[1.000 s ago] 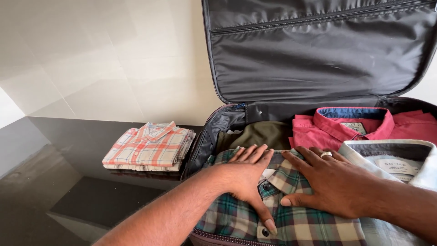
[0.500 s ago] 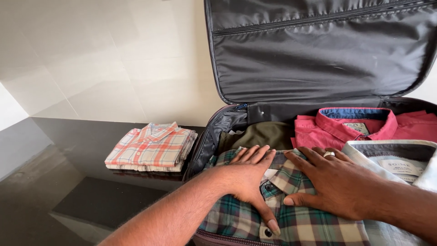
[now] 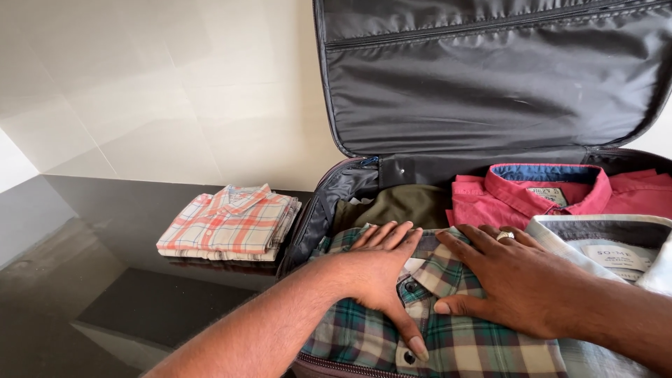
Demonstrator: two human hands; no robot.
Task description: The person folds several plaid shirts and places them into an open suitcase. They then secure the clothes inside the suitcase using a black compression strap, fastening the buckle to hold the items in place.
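Both hands are laid flat, fingers spread and gripping nothing, on a folded green plaid shirt [image 3: 448, 336] that lies in the near left part of an open dark suitcase [image 3: 318, 217]. The left hand [image 3: 374, 269] is pressed on the shirt's collar area, the right hand [image 3: 507, 280], on which a ring is worn, just beside it. Behind the plaid shirt an olive garment [image 3: 402, 205] and a red shirt [image 3: 560, 192] are packed; a white-collared shirt [image 3: 616, 248] is seen at the right. A folded orange checked shirt [image 3: 231, 222] is set on the dark glossy tabletop [image 3: 105, 280], just left of the suitcase.
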